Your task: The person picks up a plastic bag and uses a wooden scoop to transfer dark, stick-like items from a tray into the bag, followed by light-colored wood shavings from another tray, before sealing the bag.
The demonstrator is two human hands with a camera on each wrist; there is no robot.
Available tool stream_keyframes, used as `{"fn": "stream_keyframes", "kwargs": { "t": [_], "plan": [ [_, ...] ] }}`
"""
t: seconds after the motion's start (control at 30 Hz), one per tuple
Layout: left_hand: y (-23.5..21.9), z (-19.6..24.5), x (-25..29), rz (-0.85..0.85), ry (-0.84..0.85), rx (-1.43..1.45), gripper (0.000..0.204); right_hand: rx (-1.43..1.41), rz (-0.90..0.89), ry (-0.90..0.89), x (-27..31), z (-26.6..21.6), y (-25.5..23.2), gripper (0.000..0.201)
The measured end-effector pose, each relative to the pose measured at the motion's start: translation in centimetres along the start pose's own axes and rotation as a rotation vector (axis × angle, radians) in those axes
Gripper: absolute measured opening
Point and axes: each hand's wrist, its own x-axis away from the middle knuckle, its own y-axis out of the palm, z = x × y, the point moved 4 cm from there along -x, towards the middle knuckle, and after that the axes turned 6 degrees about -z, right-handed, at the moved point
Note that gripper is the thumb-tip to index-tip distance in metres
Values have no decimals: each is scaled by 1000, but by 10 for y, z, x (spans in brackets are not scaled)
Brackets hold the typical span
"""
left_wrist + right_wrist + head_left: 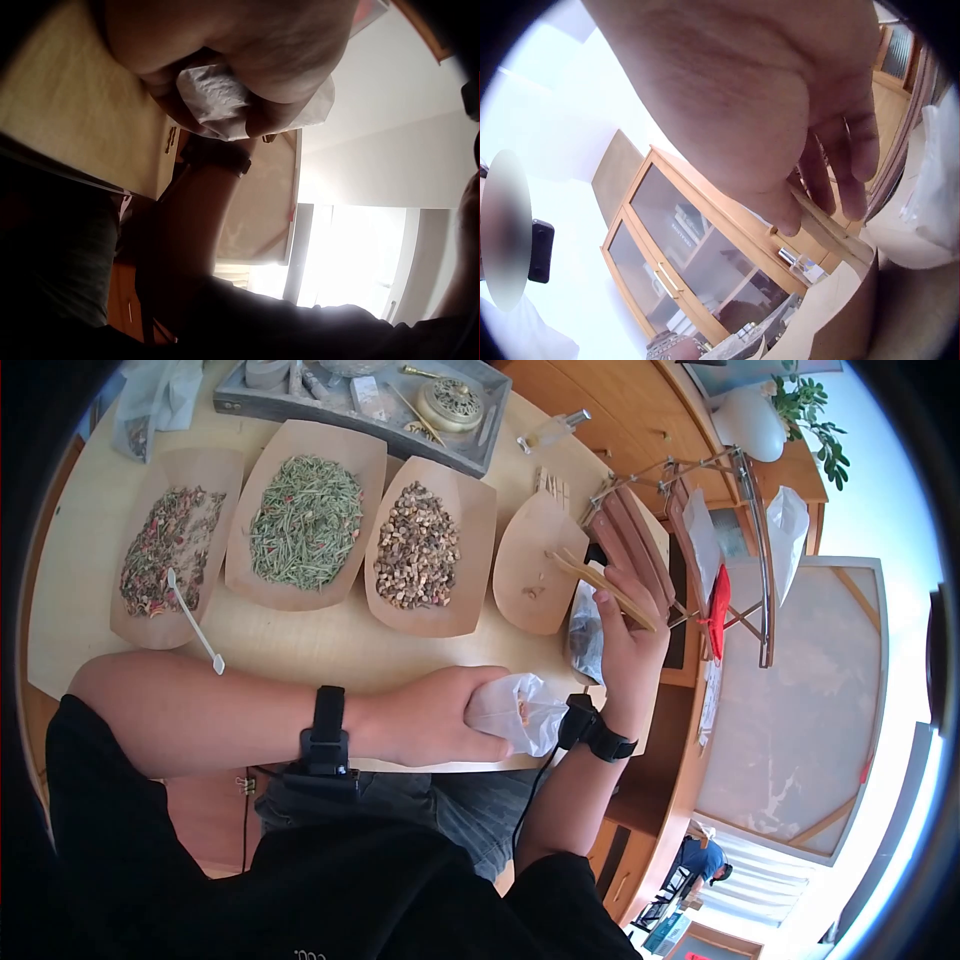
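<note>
My left hand grips a small white translucent bag, with some orange-brown bits showing inside. The same bag bulges between thumb and fingers in the left wrist view. In my right hand, wooden tongs are pinched between thumb and fingers. Their tips reach over a brown paper tray with a few small pieces on its bottom. From the right wrist view, the tongs slant down toward a tray's edge. A bag with dark contents lies beside the right hand.
Three more paper trays hold dried flower bits, green needle-like leaves and brown chopped pieces. A white double-ended spoon leans on the left one. Behind stand a grey tray, a glass bottle and a wooden rack.
</note>
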Motion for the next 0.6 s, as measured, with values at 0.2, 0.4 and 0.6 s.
{"fn": "stream_keyframes", "kwargs": {
  "t": [0.2,0.4,0.6],
  "plan": [
    [-1,-3,-1,-11,12,-5,56,-39,-133,16,-21,0,-3,21],
    [0,-3,-1,-6,9,-16,54,42,-305,41,-46,-13,-2,18],
    [-2,-2,-1,-2,15,-1,53,-119,-333,-107,-59,-11,9,24]
  ]
}}
